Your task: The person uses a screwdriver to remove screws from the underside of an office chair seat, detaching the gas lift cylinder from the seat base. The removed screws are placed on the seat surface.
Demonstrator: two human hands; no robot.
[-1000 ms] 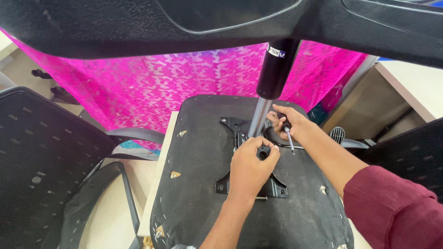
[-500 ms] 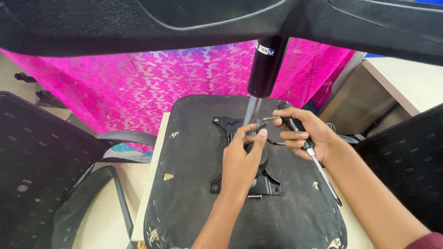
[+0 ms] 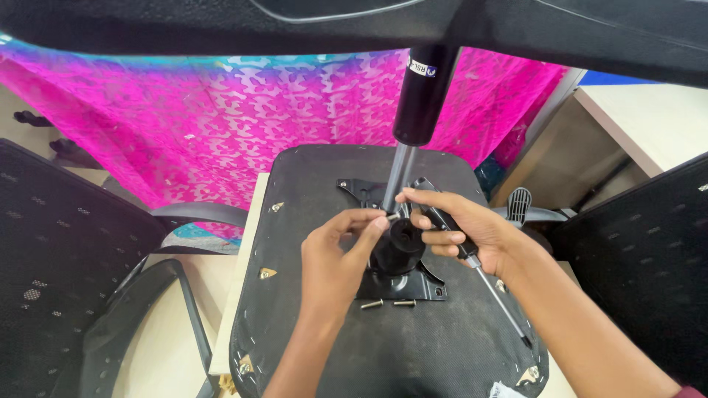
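An upturned black chair seat [image 3: 346, 346] lies in front of me, with a black metal mechanism plate [image 3: 424, 284] bolted to its underside. A chrome rod [image 3: 398, 177] and a black gas cylinder [image 3: 422, 96] rise from the plate. My left hand [image 3: 332, 262] pinches a small screw [image 3: 391, 218] beside the round black hub [image 3: 402, 239]. My right hand [image 3: 461, 232] grips a black-handled screwdriver [image 3: 498, 298], whose shaft points down to the right. Its thumb and forefinger meet my left fingertips at the screw. Two loose screws [image 3: 371, 304] lie on the seat just below the plate.
The chair's black star base [image 3: 221, 29] spans the top of the view. A pink patterned cloth [image 3: 221, 133] hangs behind. Black mesh chair backs stand at the left [image 3: 59, 243] and right [image 3: 641, 250]. A pale desk [image 3: 649, 125] is at the far right.
My left hand came off the hub and now pinches the screw at my right fingertips. The right hand moved left with the screwdriver. Two loose screws now show below the plate.
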